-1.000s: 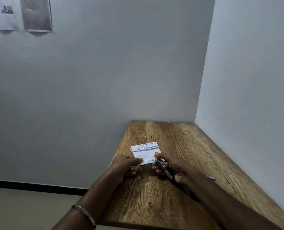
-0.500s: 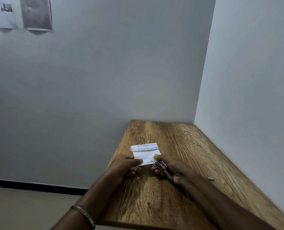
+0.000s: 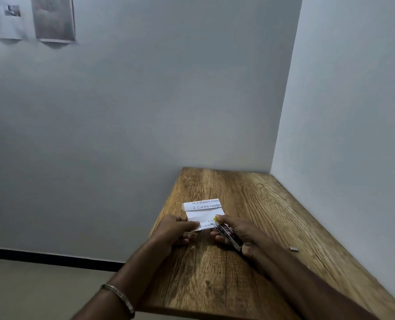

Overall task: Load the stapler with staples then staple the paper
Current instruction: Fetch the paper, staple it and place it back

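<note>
Right hand clasps stapler at paper; left hand pinches paper's near edge. Risk: sheet slips, staple misplaced.

On the wooden table, the folded printed paper lies centre, the small stapler at its right near corner, a small metal staple strip farther right.

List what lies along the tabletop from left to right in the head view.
Left hand pinning the paper → folded white printed paper → small dark stapler with yellow tip in the right hand → small grey strip of staples lying apart on the wooden table.
</note>
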`<state>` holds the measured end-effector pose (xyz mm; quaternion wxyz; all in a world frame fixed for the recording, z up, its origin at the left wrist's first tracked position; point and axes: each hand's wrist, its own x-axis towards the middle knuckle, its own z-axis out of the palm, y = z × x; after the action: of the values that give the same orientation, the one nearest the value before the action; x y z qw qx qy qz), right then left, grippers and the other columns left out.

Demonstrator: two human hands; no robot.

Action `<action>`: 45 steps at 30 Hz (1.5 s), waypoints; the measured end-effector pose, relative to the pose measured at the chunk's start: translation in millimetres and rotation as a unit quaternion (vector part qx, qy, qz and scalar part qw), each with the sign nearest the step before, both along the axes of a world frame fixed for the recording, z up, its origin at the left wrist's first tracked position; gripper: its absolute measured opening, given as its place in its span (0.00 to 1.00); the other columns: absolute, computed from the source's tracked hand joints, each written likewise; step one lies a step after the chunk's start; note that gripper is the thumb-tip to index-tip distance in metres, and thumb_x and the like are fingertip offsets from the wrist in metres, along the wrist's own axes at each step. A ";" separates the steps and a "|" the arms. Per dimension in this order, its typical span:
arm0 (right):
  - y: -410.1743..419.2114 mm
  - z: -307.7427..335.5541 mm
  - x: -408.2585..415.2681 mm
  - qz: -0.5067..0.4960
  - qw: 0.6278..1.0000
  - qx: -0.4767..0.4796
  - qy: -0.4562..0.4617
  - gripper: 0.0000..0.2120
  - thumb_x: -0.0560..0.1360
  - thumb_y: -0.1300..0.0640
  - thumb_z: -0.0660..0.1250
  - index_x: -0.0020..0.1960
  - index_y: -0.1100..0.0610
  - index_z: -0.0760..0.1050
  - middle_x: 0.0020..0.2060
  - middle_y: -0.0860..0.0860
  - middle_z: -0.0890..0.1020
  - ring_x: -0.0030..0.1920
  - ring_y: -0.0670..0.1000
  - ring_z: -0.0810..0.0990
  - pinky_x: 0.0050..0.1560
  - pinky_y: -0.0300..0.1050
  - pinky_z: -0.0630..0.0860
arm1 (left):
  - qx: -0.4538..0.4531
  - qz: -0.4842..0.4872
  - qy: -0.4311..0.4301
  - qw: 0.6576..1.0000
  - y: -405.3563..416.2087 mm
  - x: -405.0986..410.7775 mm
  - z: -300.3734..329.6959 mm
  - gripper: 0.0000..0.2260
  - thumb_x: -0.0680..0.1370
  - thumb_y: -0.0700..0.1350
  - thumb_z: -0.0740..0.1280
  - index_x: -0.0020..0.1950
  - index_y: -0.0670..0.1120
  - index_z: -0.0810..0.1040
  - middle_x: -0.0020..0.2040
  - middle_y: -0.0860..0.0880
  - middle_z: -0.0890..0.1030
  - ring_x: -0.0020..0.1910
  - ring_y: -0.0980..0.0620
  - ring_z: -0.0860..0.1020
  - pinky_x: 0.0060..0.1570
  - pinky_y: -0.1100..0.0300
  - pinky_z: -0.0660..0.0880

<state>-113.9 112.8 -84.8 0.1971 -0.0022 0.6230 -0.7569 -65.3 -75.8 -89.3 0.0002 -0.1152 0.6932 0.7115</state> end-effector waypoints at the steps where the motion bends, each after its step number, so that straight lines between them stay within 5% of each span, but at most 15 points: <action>1: 0.3 -0.1 0.5 0.000 1.000 0.001 0.000 0.11 0.74 0.63 0.73 0.49 0.72 0.79 0.35 0.65 0.85 0.29 0.55 0.85 0.27 0.42 0.82 | -0.002 -0.001 0.000 1.000 -0.1 0.4 0.1 0.09 0.74 0.38 0.75 0.51 0.34 0.82 0.32 0.44 0.83 0.25 0.54 0.78 0.25 0.65 0.76; 9: -2.7 -1.7 1.0 -0.016 1.000 0.001 0.007 0.10 0.74 0.64 0.73 0.46 0.72 0.78 0.32 0.65 0.84 0.26 0.55 0.84 0.24 0.42 0.81 | -0.002 0.008 0.001 1.000 -0.1 0.5 -1.0 0.07 0.73 0.38 0.75 0.48 0.36 0.82 0.31 0.44 0.82 0.26 0.53 0.77 0.26 0.65 0.76; 15: 3.9 -2.4 -3.3 0.031 0.999 -0.005 -0.016 0.19 0.71 0.59 0.77 0.55 0.71 0.80 0.43 0.66 0.86 0.36 0.56 0.86 0.30 0.44 0.83 | 0.005 0.007 0.003 1.000 -1.3 1.8 -1.3 0.06 0.74 0.38 0.75 0.46 0.36 0.82 0.30 0.44 0.82 0.25 0.54 0.77 0.26 0.64 0.76; 21: 13.6 -4.7 -6.8 0.093 0.995 -0.033 -0.025 0.19 0.67 0.52 0.78 0.50 0.66 0.85 0.48 0.65 0.85 0.41 0.57 0.84 0.35 0.46 0.84 | 0.009 0.007 0.002 1.000 -1.4 3.7 1.6 0.09 0.73 0.37 0.75 0.49 0.34 0.82 0.34 0.41 0.81 0.27 0.52 0.76 0.26 0.64 0.75; 45: 46.2 14.1 -5.9 0.097 0.995 -0.015 -0.024 0.25 0.69 0.55 0.76 0.56 0.74 0.79 0.46 0.65 0.84 0.38 0.56 0.86 0.33 0.44 0.83 | 0.042 0.005 0.001 0.999 -1.4 8.4 6.4 0.06 0.74 0.37 0.74 0.48 0.35 0.81 0.32 0.42 0.84 0.24 0.53 0.80 0.24 0.65 0.77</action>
<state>-119.8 159.0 -70.7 0.2844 -0.0473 0.6038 -0.7432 -56.9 -77.3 -82.9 0.0008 -0.1176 0.6623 0.7399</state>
